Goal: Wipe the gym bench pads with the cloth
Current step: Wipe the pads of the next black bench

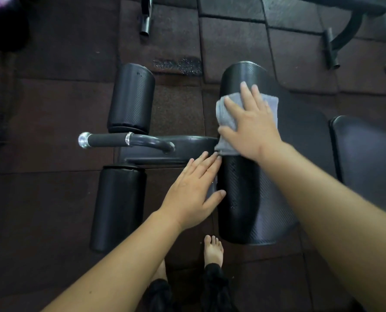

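Observation:
A long black roller pad (241, 199) lies across the end of the gym bench, running from near to far. My right hand (250, 124) presses a grey cloth (227, 118) flat onto the far half of this pad, fingers spread and straight. My left hand (194, 192) rests with straight fingers against the left side of the same pad, thumb touching it. Two shorter black roller pads stand to the left, a far roller pad (131, 97) and a near roller pad (120, 206). The bench seat pad (309, 140) lies to the right, partly under my right forearm.
A grey metal frame with a chrome-capped handle (106, 140) juts left between the short pads. Dark rubber floor tiles (52, 109) surround the bench. My bare foot (213, 251) stands close to the long pad's near end. Legs of other equipment (332, 48) stand at the far right.

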